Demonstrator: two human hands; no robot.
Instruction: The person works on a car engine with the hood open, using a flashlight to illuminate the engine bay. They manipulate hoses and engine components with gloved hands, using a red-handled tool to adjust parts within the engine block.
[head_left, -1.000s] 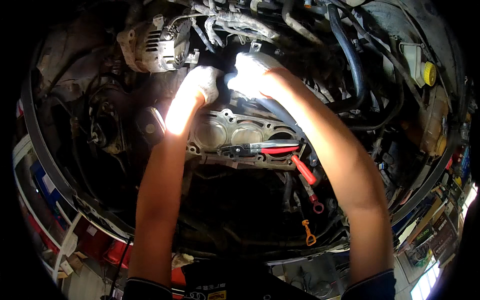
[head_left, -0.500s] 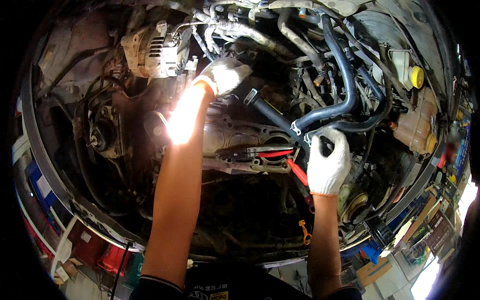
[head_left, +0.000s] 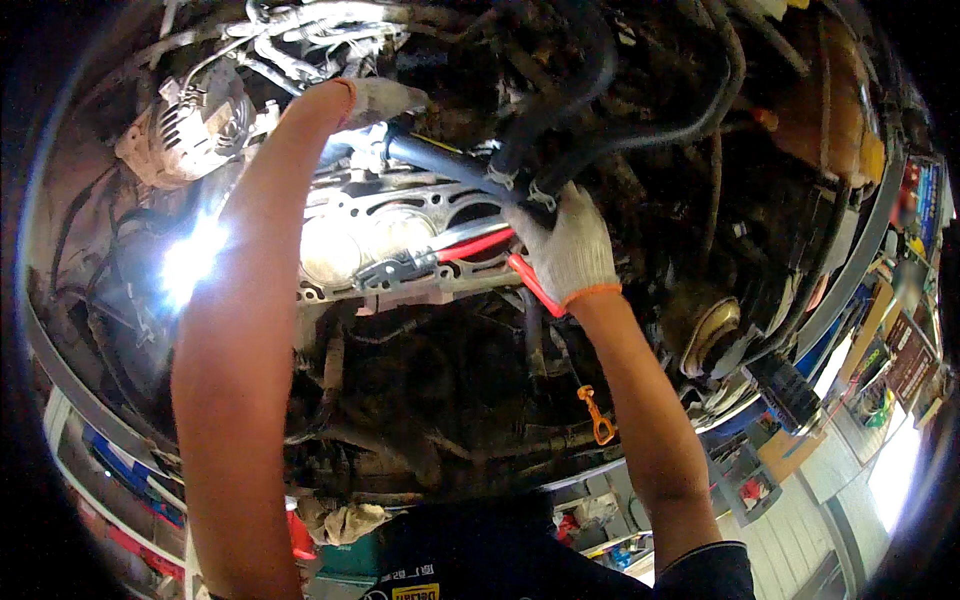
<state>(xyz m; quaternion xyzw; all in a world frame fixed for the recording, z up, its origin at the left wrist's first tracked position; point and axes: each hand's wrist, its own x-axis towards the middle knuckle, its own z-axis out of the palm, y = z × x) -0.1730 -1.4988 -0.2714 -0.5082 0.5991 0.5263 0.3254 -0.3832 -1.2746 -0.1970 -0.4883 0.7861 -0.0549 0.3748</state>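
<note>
The left arm (head_left: pixel 236 350) extends far forward, its gloved left grip (head_left: pixel 385 100) turned rightward. The right forearm (head_left: pixel 640 390) slants inward, its gloved right grip (head_left: pixel 574 248) nearer the body.

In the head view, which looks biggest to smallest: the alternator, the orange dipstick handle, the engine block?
Largest to smallest, as they look:
1. Engine block, partly hidden by the left forearm
2. Alternator
3. Orange dipstick handle
</note>
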